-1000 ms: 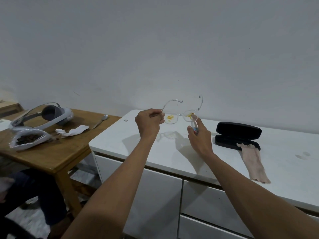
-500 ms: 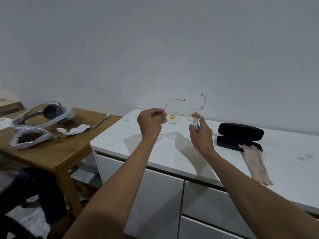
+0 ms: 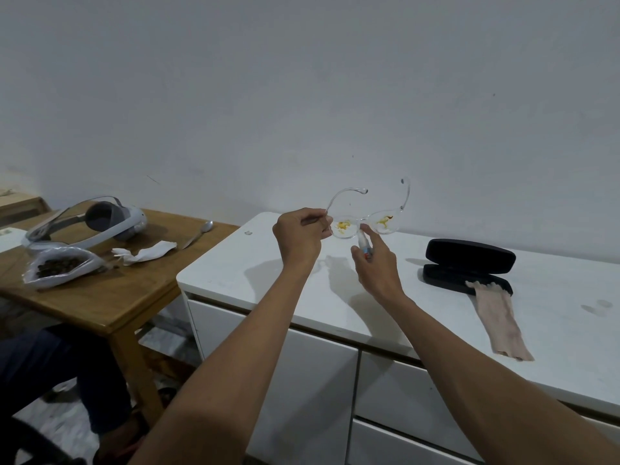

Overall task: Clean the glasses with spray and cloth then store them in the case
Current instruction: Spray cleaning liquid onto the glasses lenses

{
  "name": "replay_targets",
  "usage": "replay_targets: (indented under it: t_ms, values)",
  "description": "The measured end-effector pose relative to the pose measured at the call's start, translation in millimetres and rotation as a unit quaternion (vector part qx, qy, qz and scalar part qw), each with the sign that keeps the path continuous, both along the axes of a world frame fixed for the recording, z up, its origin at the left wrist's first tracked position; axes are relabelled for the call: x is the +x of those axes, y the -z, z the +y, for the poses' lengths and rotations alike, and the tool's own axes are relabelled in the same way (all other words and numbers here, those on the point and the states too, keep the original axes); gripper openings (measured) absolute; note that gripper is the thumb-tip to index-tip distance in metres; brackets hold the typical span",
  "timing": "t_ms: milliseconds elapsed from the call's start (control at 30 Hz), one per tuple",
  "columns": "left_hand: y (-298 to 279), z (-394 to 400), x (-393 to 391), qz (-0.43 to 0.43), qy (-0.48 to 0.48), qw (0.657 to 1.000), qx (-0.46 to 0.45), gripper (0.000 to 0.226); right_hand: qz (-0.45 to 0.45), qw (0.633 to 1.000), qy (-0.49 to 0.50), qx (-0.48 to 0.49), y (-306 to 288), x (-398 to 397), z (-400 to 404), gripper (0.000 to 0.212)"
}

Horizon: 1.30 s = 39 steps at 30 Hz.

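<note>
Clear-framed glasses [image 3: 385, 220] with yellow smears on both lenses are held up above the white cabinet top [image 3: 268, 280]. My left hand [image 3: 300, 238] pinches the frame at its left hinge, arms pointing away from me. My right hand [image 3: 377, 268] grips a small spray bottle [image 3: 364, 246], its nozzle just below the bridge between the lenses. A black glasses case [image 3: 469, 258] lies open to the right. A beige cloth [image 3: 501, 320] hangs from the case's lower half onto the cabinet top.
A wooden table [image 3: 110, 297] stands to the left with a white headset [image 3: 87, 223], a bag of dark pieces [image 3: 57, 268], crumpled tissue [image 3: 144, 253] and a spoon [image 3: 199, 232]. A person's dark-trousered leg [image 3: 50, 367] shows under it. White drawers sit below the cabinet top.
Both hands have kept their grips. The glasses and spray bottle shifted slightly right and up in view, and the nozzle now sits under the bridge rather than at the right lens.
</note>
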<state>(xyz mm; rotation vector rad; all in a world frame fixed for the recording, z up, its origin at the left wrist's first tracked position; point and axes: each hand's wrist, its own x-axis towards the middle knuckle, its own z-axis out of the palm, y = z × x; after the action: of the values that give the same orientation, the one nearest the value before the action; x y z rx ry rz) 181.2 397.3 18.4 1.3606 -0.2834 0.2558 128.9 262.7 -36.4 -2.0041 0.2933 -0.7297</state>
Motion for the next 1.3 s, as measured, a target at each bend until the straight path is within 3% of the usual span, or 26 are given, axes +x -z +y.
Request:
replay_targets:
  t_ms: [267,500,733,967,1133,1300]
  values:
    - [1.5,-3.4,-3.4,-0.001,0.005,1.000,0.001,0.017,-0.026,0.999,-0.019,0.019,-3.8,5.6,19.9,0.047]
    - [2.5,-1.7,-1.4,0.003,0.006,1.000,-0.004,0.016,-0.017,0.999,-0.037,0.029,0.9,11.6,19.2,0.022]
    - [1.5,0.6,-2.9,0.002,0.003,1.000,-0.006,0.016,0.031,0.998,-0.047,0.029,2.8,2.9,12.5,0.042]
    - [0.4,4.3,-2.9,0.003,-0.005,1.000,-0.012,0.016,0.007,0.999,0.006,0.043,-4.2,-17.9,-12.9,0.015]
    - [1.0,2.5,-7.9,0.005,-0.002,1.000,-0.014,0.015,-0.042,0.997,0.064,0.022,-11.7,-39.0,-42.5,0.024]
    - [2.7,-5.2,-14.5,0.007,0.002,1.000,-0.012,0.015,-0.086,0.979,0.186,0.015,-24.3,-74.0,-83.6,0.031]
